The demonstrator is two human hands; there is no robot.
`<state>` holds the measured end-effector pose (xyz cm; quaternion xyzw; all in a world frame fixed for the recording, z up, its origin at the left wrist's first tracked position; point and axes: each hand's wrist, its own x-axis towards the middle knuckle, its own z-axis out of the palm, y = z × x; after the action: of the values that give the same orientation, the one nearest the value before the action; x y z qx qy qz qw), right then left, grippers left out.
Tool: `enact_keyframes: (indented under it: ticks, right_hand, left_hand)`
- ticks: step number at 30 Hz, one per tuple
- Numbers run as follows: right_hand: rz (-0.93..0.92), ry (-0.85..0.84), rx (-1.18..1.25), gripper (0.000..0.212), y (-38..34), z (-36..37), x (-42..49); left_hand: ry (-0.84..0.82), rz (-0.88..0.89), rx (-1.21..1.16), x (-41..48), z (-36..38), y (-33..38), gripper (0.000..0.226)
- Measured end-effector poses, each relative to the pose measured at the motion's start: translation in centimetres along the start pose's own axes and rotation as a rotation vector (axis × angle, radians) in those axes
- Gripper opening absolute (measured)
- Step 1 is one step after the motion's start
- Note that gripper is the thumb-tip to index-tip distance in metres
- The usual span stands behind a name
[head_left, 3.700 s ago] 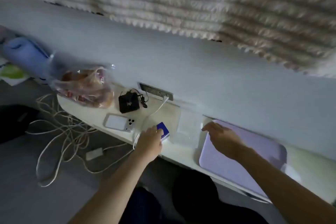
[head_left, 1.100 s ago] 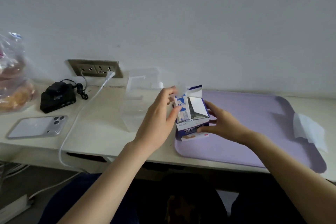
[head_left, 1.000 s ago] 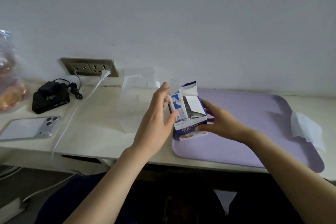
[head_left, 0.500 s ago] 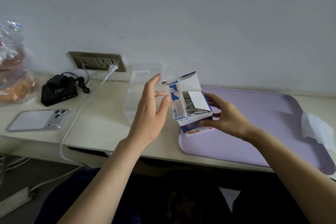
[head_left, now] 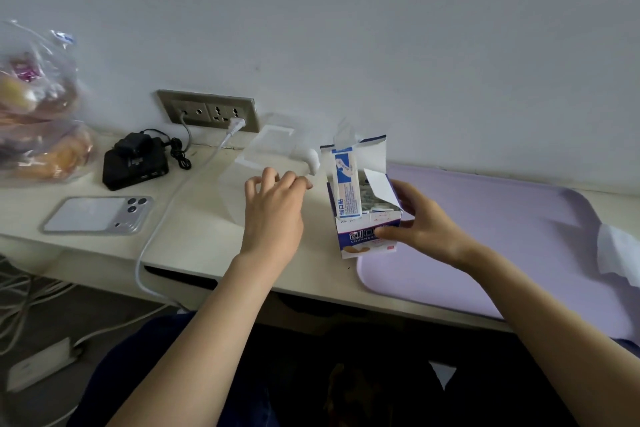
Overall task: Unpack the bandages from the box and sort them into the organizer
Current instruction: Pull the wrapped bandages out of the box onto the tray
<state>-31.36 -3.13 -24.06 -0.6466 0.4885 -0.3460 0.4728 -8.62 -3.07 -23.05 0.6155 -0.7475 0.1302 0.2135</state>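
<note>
A white and blue bandage box [head_left: 367,238] stands open at the left edge of the purple tray [head_left: 519,239]. My right hand [head_left: 424,229] grips it from the right side. One wrapped bandage [head_left: 347,180] sticks up out of the box, and several more lie inside. My left hand [head_left: 273,206] hovers left of the box with loosely curled fingers and holds nothing. It is over the near part of the clear plastic organizer [head_left: 268,149], which stands on the desk by the wall.
On the desk's left part lie a phone [head_left: 97,215], a black charger [head_left: 135,163] and a bag of bread [head_left: 38,107]. A white cable [head_left: 162,218] runs from the wall socket [head_left: 207,111] over the desk edge. A white tissue [head_left: 618,253] lies on the tray's right end.
My left hand has left the box flap and bandage and moved left over the clear organizer. The box stays in my right hand, with one bandage standing out of it.
</note>
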Motion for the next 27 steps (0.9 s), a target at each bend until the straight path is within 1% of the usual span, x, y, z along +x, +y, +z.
enact_keyframes:
  ticks: [2,3,6,9,11,13,14,15,16,19,20,21,22,23,25,27]
  right_hand:
    - [-0.002,-0.021,0.002,0.071,0.0,0.4,0.3]
    - [-0.003,-0.035,0.006,0.071,-0.1,0.6,0.5]
    - [-0.013,-0.088,0.012,0.069,-0.4,1.1,1.1]
    - [-0.007,-0.128,0.0,0.071,-0.5,1.2,1.7]
    - [-0.008,-0.16,-0.016,0.069,-0.7,1.2,2.1]
    - [-0.003,-0.195,-0.048,0.067,-0.8,1.4,2.6]
    - [0.006,-0.195,-0.07,0.065,-0.9,1.6,2.8]
    - [0.004,-0.16,-0.098,0.062,-1.0,1.9,2.9]
    - [-0.026,-0.082,-0.135,0.058,-1.1,2.3,3.0]
    - [-0.196,0.256,-0.18,0.047,-2.4,3.2,2.3]
    - [-0.219,0.326,-0.16,0.042,-3.3,3.3,2.0]
    - [-0.222,0.353,-0.141,0.034,-4.2,3.4,1.8]
    - [-0.208,0.335,-0.142,0.026,-5.0,3.5,1.6]
    - [-0.183,0.287,-0.155,0.023,-5.6,3.6,1.5]
    - [-0.148,0.186,-0.175,0.028,-6.0,4.1,1.7]
    - [-0.15,0.14,-0.197,0.023,-5.8,4.7,1.9]
  left_hand:
    - [-0.026,-0.071,-0.128,0.1,-0.8,-0.2,0.031]
    - [-0.032,-0.111,-0.237,0.2,-1.2,-0.3,0.03]
    - [-0.013,-0.211,-0.637,0.5,-2.3,-0.1,0.041]
    - [-0.012,-0.239,-0.788,1.0,-2.8,0.0,0.043]
    - [-0.019,-0.242,-0.817,1.2,-2.8,0.0,0.035]
    - [0.007,-0.258,-0.785,1.3,-2.8,0.1,0.027]
    - [0.029,-0.27,-0.762,1.3,-2.8,0.2,0.027]
    - [0.05,-0.278,-0.746,1.4,-2.8,0.2,0.026]
    - [0.066,-0.285,-0.734,1.4,-2.8,0.2,0.023]
    - [0.1,-0.295,-0.71,1.6,-2.7,0.2,0.019]
    - [0.109,-0.289,-0.706,1.6,-2.6,0.3,0.018]
    - [0.117,-0.282,-0.7,1.6,-2.6,0.3,0.015]
    - [0.125,-0.275,-0.692,1.6,-2.6,0.5,0.013]
    - [0.135,-0.269,-0.687,1.6,-2.6,0.6,0.011]
    - [0.146,-0.255,-0.688,1.6,-2.6,1.0,0.011]
    - [0.149,-0.24,-0.686,1.6,-2.6,1.2,0.01]
